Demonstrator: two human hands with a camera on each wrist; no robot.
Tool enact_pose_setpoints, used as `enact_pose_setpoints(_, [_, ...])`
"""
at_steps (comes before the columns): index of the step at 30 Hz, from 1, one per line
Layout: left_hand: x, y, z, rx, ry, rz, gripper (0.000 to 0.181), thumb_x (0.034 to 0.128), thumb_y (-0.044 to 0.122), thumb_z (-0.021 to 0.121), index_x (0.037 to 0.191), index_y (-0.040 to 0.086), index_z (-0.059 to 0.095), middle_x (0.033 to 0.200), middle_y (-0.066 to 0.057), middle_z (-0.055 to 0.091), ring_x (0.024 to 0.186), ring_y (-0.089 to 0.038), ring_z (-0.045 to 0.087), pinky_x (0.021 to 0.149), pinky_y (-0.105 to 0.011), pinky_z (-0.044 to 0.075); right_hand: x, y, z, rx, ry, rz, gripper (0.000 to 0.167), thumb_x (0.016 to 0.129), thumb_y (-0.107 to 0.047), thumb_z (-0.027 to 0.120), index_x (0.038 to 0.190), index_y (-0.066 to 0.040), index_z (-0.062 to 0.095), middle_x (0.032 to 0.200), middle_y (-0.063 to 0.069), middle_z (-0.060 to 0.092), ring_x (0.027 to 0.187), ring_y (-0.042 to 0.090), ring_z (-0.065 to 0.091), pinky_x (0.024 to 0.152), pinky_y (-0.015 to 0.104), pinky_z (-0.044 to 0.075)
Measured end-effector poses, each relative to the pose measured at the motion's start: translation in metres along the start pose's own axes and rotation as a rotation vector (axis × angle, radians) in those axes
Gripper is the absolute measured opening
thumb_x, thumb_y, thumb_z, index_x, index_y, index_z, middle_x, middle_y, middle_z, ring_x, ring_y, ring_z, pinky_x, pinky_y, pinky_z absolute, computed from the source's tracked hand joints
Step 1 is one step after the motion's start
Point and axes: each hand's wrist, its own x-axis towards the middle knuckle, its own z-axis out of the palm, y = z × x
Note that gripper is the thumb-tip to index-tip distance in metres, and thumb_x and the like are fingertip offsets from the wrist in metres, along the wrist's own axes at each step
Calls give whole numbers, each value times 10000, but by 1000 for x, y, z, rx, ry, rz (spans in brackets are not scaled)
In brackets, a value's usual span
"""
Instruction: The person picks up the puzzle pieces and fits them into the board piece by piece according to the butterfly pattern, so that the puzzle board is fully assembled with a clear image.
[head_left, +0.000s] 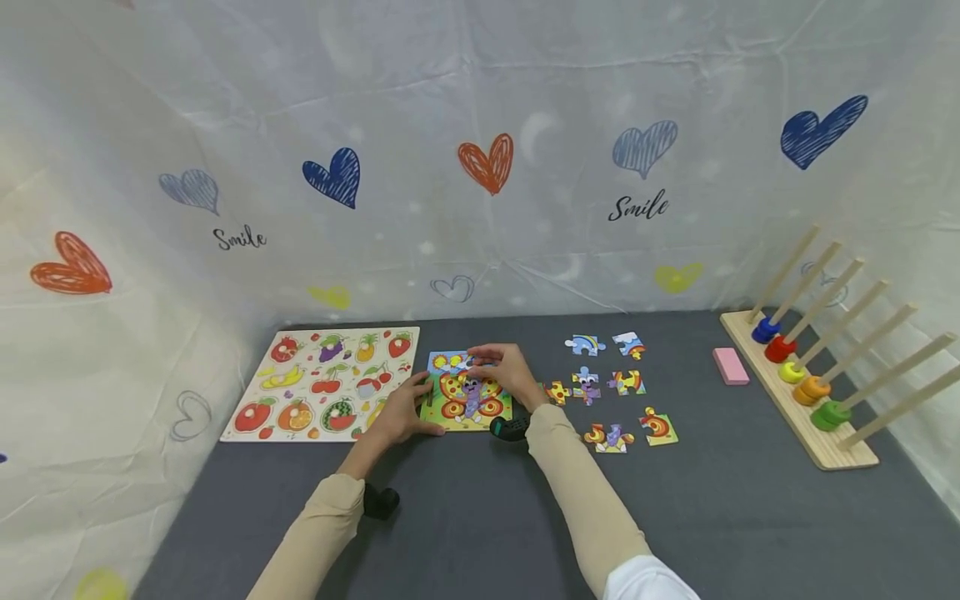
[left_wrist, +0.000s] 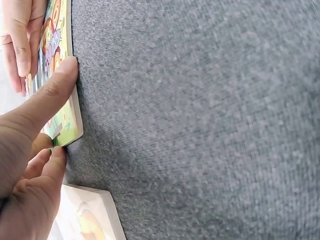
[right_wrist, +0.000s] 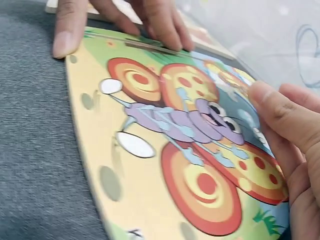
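A flat board with a butterfly picture (head_left: 472, 398) (right_wrist: 165, 120) lies on the grey table in front of the person. My left hand (head_left: 401, 414) (left_wrist: 25, 145) grips its left side, the thumb along the near edge and the fingers at the left edge. Across the board, my right hand (head_left: 510, 372) (right_wrist: 295, 130) holds the far edge between thumb and fingers. Beside the left fingers a thin strip shows at the board's edge in the right wrist view. Several loose puzzle pieces (head_left: 587, 385) lie right of the board, partly behind the right forearm.
A fruit picture board (head_left: 322, 387) (left_wrist: 90, 215) is at the left, close to the left hand. A pink block (head_left: 731, 367) lies at the right, beside a wooden peg stand (head_left: 806, 392) with coloured rings. Behind the table hangs a white cloth (head_left: 420, 233) with hearts.
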Motion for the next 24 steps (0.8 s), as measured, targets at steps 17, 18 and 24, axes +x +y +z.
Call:
enact_pose_setpoints(17, [-4,-2,4,-36,8,-11,875,649,122,896,1331,-174,435,1467,-274,331,1272,-417,435,982,-433,455,1,2,26,-109,32,-7,326,849,-33,709,1172,4,674,1104,151,664,1006,261,615,771,289,547])
enact_pose_setpoints(18, [-4,-2,4,-38,6,-14,876,649,123,896,1331,-175,434,1468,-273,330,1269,-416,440,980,-431,458,1,2,27,-106,29,-9,331,848,-22,706,1175,14,668,1124,160,660,1014,267,623,781,287,552])
enact_pose_setpoints(24, [2,0,0,14,16,-5,884,656,166,898,1340,-156,440,1469,-258,342,1296,-408,410,1016,-456,422,9,-2,28,-163,27,-30,339,851,-17,709,1185,14,663,1182,172,640,1036,264,651,822,257,548])
